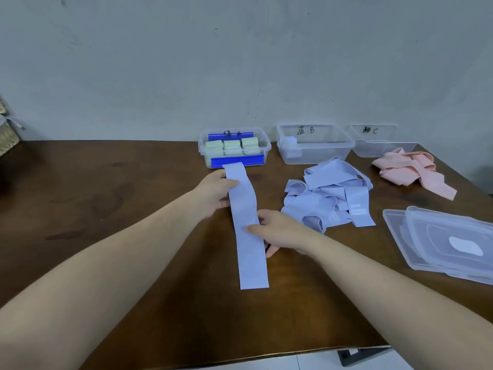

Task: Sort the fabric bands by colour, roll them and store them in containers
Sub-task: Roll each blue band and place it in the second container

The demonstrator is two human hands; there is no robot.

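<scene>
1. Soft, even, rather cool light; no hard-edged shadows anywhere
2. Faint shadow lies under the right hand on the table, dark brown with only a dull sheen, no strong glare
3. The clear lids catch a pale highlight at their centre
4. Wide-angle warp: the table's far edge bows and the forearms swell toward the lower corners
5. Slight softness overall; the left hand and band look a little smeared, the box labels still legible
</scene>
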